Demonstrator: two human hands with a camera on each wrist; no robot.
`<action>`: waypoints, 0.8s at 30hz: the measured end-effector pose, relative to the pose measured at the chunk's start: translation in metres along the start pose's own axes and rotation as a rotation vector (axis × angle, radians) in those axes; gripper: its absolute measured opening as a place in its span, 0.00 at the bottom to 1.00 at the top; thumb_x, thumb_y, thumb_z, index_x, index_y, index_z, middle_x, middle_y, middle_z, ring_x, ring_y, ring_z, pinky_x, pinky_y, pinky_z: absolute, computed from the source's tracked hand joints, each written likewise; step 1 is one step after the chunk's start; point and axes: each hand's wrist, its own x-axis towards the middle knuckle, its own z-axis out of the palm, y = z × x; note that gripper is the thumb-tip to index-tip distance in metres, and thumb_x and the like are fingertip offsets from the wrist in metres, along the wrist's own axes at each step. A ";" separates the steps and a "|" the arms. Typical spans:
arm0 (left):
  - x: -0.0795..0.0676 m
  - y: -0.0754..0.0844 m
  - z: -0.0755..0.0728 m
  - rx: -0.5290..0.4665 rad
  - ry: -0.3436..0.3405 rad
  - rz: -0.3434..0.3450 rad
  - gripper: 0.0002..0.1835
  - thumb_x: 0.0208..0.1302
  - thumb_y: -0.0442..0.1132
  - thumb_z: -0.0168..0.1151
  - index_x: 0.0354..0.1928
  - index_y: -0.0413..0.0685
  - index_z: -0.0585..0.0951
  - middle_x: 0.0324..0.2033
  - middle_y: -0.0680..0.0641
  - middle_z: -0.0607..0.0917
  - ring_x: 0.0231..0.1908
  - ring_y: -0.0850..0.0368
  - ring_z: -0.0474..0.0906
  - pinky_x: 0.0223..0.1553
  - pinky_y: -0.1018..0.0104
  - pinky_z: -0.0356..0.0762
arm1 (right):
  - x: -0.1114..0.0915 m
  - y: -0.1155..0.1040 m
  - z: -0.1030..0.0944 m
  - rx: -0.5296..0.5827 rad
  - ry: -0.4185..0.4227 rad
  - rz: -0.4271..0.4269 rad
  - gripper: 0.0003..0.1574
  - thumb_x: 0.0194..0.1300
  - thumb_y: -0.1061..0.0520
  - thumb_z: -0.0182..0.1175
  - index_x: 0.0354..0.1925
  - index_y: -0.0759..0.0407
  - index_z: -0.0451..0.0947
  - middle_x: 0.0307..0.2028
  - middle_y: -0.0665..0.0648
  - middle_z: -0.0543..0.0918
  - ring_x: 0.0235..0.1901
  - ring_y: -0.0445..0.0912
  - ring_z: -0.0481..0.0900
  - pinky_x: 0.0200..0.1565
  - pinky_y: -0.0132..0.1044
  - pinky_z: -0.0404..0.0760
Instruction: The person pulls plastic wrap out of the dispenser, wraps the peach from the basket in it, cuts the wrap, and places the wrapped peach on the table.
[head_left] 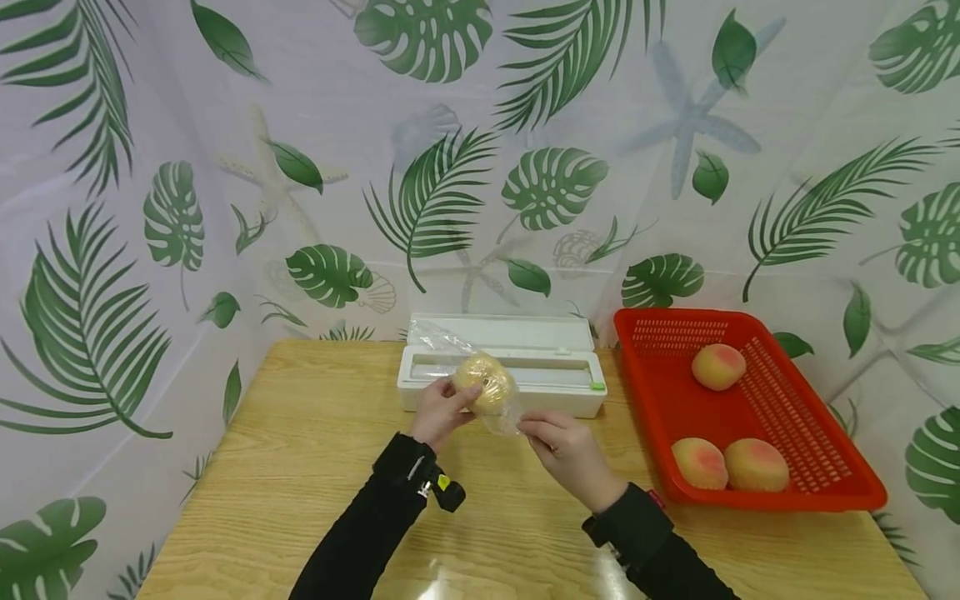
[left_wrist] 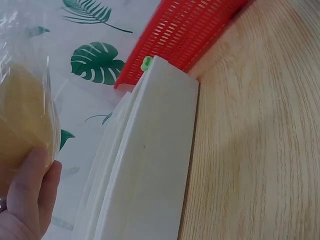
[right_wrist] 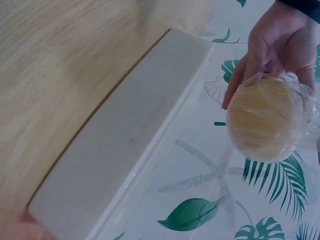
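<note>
A yellow peach (head_left: 483,379) in clear plastic wrap is held up in front of the white wrap dispenser (head_left: 502,400). My left hand (head_left: 438,410) grips the peach from the left, its thumb on the near side. To the right, my right hand (head_left: 568,457) pinches a gathered end of the plastic wrap (head_left: 501,421). More film stretches from the peach up and left over the dispenser, whose lid stands raised. In the right wrist view the film lies wrinkled over the peach (right_wrist: 262,120), with the left hand (right_wrist: 284,47) behind it. The right hand's fingertips partly hide the pinched film.
A red plastic basket (head_left: 660,400) stands on the right of the wooden table (head_left: 322,467), holding three peaches, one peach (head_left: 718,367) toward the back. A green slider (head_left: 597,386) sits at the dispenser's right end. Behind everything hangs a leaf-printed cloth (head_left: 465,250).
</note>
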 end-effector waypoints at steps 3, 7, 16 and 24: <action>0.001 -0.001 0.003 0.078 -0.028 0.019 0.28 0.54 0.35 0.61 0.54 0.28 0.64 0.47 0.34 0.73 0.40 0.52 0.75 0.40 0.60 0.75 | 0.006 -0.003 -0.002 -0.018 -0.004 -0.017 0.17 0.31 0.75 0.68 0.27 0.65 0.81 0.28 0.57 0.80 0.27 0.47 0.78 0.29 0.33 0.78; 0.000 -0.001 0.005 0.118 -0.076 0.033 0.28 0.53 0.34 0.62 0.54 0.28 0.64 0.47 0.34 0.73 0.41 0.51 0.75 0.39 0.62 0.75 | 0.012 -0.003 -0.004 -0.014 -0.013 -0.019 0.17 0.32 0.75 0.68 0.27 0.66 0.81 0.27 0.58 0.80 0.27 0.47 0.79 0.29 0.33 0.78; -0.005 -0.002 0.004 0.223 -0.124 0.029 0.29 0.51 0.34 0.65 0.55 0.33 0.65 0.44 0.38 0.73 0.43 0.51 0.74 0.39 0.64 0.75 | 0.017 0.001 0.000 0.004 -0.024 -0.005 0.15 0.35 0.75 0.67 0.27 0.65 0.81 0.28 0.57 0.80 0.27 0.46 0.79 0.29 0.33 0.77; -0.006 -0.002 0.004 0.266 -0.160 0.091 0.28 0.49 0.31 0.66 0.51 0.32 0.66 0.44 0.39 0.74 0.44 0.50 0.74 0.40 0.64 0.74 | 0.017 0.005 0.007 0.040 -0.017 0.052 0.13 0.37 0.75 0.66 0.25 0.65 0.81 0.27 0.55 0.77 0.25 0.44 0.76 0.26 0.30 0.76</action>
